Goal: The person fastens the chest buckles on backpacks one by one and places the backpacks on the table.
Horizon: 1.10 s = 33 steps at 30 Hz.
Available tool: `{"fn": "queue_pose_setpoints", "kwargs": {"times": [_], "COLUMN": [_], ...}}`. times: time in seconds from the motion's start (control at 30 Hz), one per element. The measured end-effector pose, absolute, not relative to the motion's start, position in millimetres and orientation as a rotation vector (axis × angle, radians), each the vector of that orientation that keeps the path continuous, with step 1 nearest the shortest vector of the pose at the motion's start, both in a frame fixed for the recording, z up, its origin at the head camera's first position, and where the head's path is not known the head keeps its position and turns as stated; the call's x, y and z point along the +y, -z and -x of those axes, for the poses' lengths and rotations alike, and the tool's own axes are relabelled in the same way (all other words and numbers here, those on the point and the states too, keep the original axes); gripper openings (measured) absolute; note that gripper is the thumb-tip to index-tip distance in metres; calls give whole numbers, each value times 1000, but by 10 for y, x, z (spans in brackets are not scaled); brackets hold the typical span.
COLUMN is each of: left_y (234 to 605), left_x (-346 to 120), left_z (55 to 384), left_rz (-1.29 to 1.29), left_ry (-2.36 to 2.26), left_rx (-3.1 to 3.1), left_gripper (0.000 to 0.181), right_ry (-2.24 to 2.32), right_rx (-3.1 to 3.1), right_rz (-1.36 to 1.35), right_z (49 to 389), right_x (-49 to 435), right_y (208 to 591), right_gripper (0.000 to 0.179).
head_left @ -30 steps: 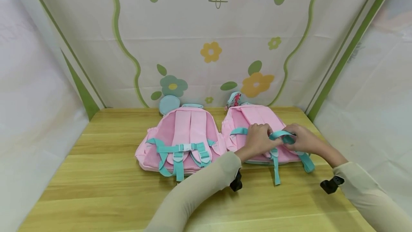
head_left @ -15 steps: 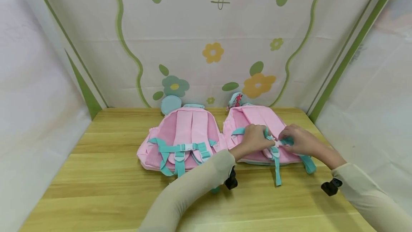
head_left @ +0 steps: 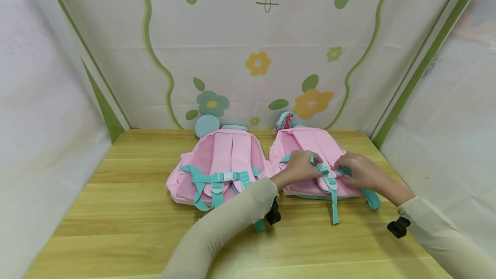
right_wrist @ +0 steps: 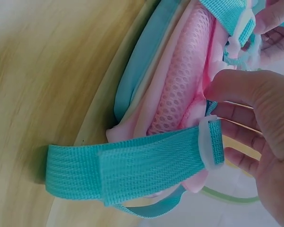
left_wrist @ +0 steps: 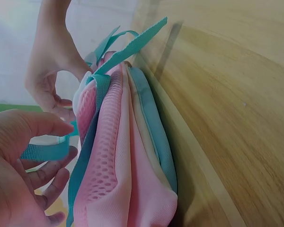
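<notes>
A pink backpack (head_left: 308, 137) lies on the table at the right, its padded straps facing up. Across it runs a teal webbing strap (head_left: 322, 168) with a whitish buckle (head_left: 329, 168) midway. My left hand (head_left: 300, 166) pinches this webbing left of the buckle; in the left wrist view a teal loop (left_wrist: 45, 151) passes between thumb and fingers. My right hand (head_left: 362, 170) pinches the teal webbing on the buckle's right, its thumb close to the pink mesh (right_wrist: 180, 90) in the right wrist view. A wide teal strap end (right_wrist: 128, 165) hangs below that hand.
A second pink backpack (head_left: 221, 158) lies close by at the left, its teal chest strap (head_left: 207, 178) buckled. My left sleeve (head_left: 228, 223) crosses in front of it. Behind stands a flower-printed cloth wall (head_left: 232, 25). Loose teal ends (head_left: 335, 210) reach over the wooden table (head_left: 116, 223).
The teal strap, earlier raised in a loop between my hands, now lies lower across the backpack with the buckle showing. My left hand has shifted slightly left; my right hand stays about level.
</notes>
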State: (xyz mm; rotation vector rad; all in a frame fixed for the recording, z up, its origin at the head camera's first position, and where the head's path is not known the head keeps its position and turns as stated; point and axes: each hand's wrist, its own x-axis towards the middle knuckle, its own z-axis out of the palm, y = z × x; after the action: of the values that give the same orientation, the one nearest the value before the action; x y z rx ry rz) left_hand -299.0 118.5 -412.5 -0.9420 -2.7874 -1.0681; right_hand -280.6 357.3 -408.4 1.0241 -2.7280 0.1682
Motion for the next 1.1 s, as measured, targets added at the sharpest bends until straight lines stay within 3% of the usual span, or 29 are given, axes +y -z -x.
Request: {"fn": "queue_pose_setpoints", "kwargs": {"times": [0.43,1.1], "left_y": [4211,4175], "left_x": [1167,1377], "left_z": [3024,3026], "left_rz": [1121,875], "left_ry": [1150,699], "left_rx": [-2593,-2745], "left_gripper": [34,18], "right_ry": [-156,-170], "right_rx": [-2639,-2691], "right_rz": [-1045,-1002], "right_z": [2797,2804], "right_x": [3579,3546], "right_y": [4147,4149], "right_gripper": [29,26]}}
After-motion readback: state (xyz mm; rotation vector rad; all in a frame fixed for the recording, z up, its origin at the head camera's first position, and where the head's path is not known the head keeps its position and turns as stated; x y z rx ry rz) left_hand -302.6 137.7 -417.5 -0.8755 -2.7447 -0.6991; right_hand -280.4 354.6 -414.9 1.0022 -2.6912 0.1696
